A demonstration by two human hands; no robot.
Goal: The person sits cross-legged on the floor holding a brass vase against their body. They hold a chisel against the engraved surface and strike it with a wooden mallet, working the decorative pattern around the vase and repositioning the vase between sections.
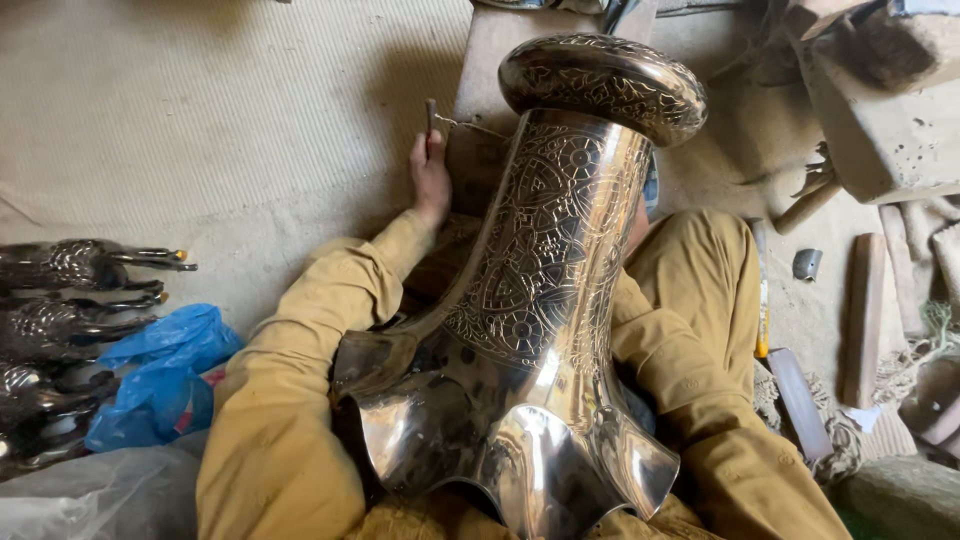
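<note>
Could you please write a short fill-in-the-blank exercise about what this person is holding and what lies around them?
1. The left hand grips a thin metal ____.
2. The engraved metal vase lies across the person's ____.
3. The crumpled plastic bag is ____ in colour.

Missing words: tool; lap; blue

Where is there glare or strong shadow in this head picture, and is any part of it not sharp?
In the head view, bright glare sits on the flared polished foot of the engraved metal vase; its rounded rim throws a dark shadow on the wooden board behind; the left hand holding a thin tool is sharp; the right hand is hidden behind the vase; the edges look slightly stretched.
</note>
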